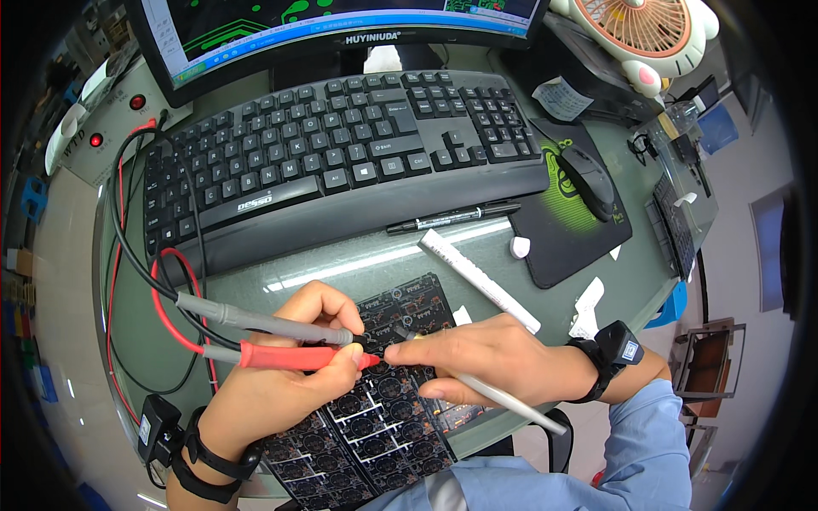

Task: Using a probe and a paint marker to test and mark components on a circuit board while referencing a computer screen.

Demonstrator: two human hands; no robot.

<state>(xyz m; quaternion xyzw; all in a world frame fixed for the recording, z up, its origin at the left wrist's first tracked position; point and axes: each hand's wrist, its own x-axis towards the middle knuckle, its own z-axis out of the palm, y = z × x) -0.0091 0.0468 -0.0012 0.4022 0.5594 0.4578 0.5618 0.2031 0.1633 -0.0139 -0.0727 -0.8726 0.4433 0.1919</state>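
Note:
My left hand [285, 387] is closed round two test probes, a red probe [290, 356] and a grey probe [256, 320]. Both tips point right, low over a black printed circuit board panel [388, 426] with rows of repeated round patterns. My right hand [490, 353] grips a slim whitish pen-like tool [520, 406], which slants under the palm with its dark end toward the board. The right index fingertip lies beside the red probe's tip. Whether the probe tips touch the board I cannot tell.
A black keyboard [298, 170] spans the desk below a monitor [341, 38]. A white marker [481, 281], a black pen [452, 217], a mouse [588, 183] and a mouse pad [579, 247] lie to the right. Red and black leads run left toward a box with red lights [115, 119].

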